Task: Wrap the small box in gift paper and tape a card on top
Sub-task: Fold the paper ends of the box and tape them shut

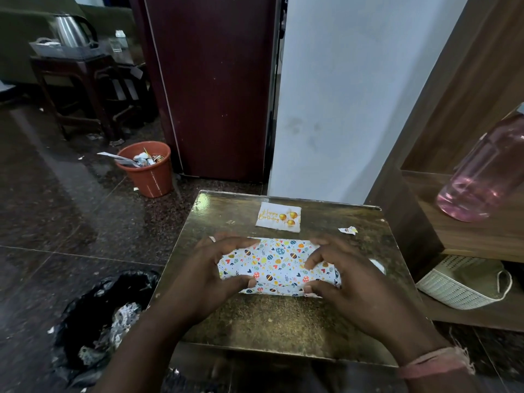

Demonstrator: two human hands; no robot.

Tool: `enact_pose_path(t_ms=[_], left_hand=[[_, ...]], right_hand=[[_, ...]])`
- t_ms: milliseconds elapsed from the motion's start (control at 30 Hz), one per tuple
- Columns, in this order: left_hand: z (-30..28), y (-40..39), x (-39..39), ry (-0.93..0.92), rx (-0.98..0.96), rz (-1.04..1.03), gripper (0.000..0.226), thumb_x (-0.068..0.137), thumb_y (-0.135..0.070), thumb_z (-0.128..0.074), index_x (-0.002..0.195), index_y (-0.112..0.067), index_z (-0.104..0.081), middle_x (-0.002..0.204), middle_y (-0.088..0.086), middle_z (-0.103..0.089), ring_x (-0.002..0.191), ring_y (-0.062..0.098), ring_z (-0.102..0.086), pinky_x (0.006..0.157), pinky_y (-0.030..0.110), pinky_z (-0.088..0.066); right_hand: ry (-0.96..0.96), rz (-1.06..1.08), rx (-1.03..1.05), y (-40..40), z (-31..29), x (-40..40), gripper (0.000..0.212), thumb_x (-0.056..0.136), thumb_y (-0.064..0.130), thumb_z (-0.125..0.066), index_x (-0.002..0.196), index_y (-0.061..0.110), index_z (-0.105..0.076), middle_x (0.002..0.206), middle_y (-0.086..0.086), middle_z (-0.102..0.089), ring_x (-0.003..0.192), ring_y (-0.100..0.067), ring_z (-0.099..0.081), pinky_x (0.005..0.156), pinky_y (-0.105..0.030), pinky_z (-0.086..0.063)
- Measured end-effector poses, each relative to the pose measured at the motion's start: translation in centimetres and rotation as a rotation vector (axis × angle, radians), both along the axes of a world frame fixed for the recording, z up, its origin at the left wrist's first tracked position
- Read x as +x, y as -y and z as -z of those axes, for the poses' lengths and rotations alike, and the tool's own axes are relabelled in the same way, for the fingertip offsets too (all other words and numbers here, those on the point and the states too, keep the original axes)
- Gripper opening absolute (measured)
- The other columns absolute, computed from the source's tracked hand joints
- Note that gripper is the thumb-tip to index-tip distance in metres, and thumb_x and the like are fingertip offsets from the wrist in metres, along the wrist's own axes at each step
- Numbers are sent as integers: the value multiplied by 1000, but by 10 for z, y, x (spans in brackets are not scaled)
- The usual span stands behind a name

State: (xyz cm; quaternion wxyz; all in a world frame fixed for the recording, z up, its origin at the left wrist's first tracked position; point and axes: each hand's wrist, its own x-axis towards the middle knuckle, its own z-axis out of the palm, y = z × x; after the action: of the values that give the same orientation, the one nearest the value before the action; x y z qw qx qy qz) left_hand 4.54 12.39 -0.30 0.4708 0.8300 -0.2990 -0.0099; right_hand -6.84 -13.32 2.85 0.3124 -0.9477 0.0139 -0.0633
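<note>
On the table (255, 321), wrapped box (279, 260) lying left-to-right, both hands (198, 276) gripping its ends.

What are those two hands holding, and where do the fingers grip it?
Both hold the small box wrapped in white egg-patterned gift paper: the left hand grips its left end, the right hand its right end, thumbs on the near edge.

A small square table (272, 316) with a worn, glossy gold-brown top stands on a dark polished stone floor (56, 211). Behind its far edge rise a pale wall (354, 80) and a dark maroon door (215, 80). A wooden shelf unit (467, 239) flanks the right edge. Far left, a dark wooden side table (82, 89) stands before a green sofa (17, 29). Light is dim, with soft reflections on the floor.
</note>
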Motion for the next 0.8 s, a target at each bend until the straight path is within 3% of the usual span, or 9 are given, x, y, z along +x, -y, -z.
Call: enact_pose_path(t_ms=[133,200,267,367,433,567,667,733,800], left_hand=[[-4,1,2,-13,-22,-17,73,70,-42,-92,134,-54,-59,156,-24,-37,146,-4,-30,116,28,-28],[-5,-1,4,-58,-68,-14,67,75,-50,-87,135,-55,-57,156,-25,-39,148,-1,-32,121,38,-29],[-3,-1,4,-95,-83,-7,65,78,-43,-87,135,-54,-57,150,-26,-47,144,2,-39,121,44,-33],[-2,2,-1,-69,-32,-29,68,76,-32,-89,133,-55,-57,141,-28,-53,137,-2,-42,115,25,-34],[-3,5,-4,-59,8,-35,68,76,-34,-89,131,-58,-56,139,-31,-53,134,-3,-40,108,13,-31],[-2,4,-2,-1,54,-32,65,71,-56,-85,131,-55,-59,138,-34,-55,139,4,-38,119,41,-33],[2,7,-2,146,102,-44,59,73,-65,-68,129,-52,-62,139,-39,-53,150,2,-28,125,53,-16],[4,11,-4,192,131,-37,53,77,-63,-63,128,-52,-62,138,-40,-53,153,-2,-19,127,50,1],[4,14,-6,210,149,-6,48,80,-60,-60,127,-52,-63,138,-40,-53,153,-4,-19,127,44,10]], right_hand=[[-43,166,170,3,4,1,62,62,54,-91,109,44,-51,131,28,-43,117,2,-54,96,-33,-49],[-39,228,320,6,8,4,73,52,66,-90,111,45,-51,120,17,-57,106,-3,-63,93,-41,-55],[-29,259,409,8,12,7,78,47,70,-88,113,48,-51,109,11,-64,98,-7,-65,90,-45,-57],[-63,266,490,8,15,9,87,44,74,-88,119,56,-48,109,5,-67,97,-17,-68,85,-47,-59],[-91,258,550,7,14,9,85,52,59,-93,125,55,-48,109,-1,-69,95,-25,-70,81,-46,-59],[-93,204,619,12,8,6,65,75,6,-88,124,39,-59,101,-10,-69,84,-22,-73,74,-33,-59],[-100,161,543,14,7,5,58,77,10,-88,119,43,-65,100,-1,-69,86,-25,-70,78,-36,-59],[-107,156,482,14,8,5,57,76,15,-89,118,46,-66,99,6,-68,86,-26,-66,82,-43,-59],[-91,145,435,15,8,5,56,75,18,-90,117,46,-66,95,16,-66,83,-15,-64,80,-39,-57]])
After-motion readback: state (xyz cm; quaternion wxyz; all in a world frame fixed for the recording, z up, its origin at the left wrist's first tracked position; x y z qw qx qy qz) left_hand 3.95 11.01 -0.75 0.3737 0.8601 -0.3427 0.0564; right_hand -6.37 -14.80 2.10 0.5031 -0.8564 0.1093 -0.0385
